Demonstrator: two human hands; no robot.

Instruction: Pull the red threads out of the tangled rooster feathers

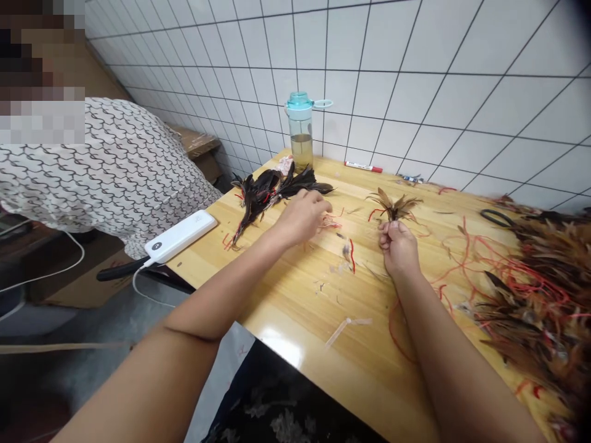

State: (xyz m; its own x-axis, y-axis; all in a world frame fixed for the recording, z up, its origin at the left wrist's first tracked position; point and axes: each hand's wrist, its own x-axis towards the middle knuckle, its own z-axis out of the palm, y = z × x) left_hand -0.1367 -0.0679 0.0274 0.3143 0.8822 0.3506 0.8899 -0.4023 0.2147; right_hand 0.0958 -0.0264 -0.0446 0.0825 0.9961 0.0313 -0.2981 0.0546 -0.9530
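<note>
My right hand (399,245) is closed around the base of a small bunch of brown feathers (393,206), which fans out above the thumb. A red string shows beside the bunch. Over the table, my left hand (303,216) is palm down, its bent fingers slightly apart at some short red strings (331,223). Its thumb is hidden, and I see nothing held in it. Just beyond the left hand lie dark feather bundles (263,191) with red ties.
Loose brown feathers (545,320) and tangled red string (494,258) cover the right side, near black scissor handles (496,217). A water bottle (301,132) and red-capped marker (364,167) stand and lie by the wall. A white power bank (182,235) overhangs the left edge; a person's patterned sleeve (115,166) is beyond.
</note>
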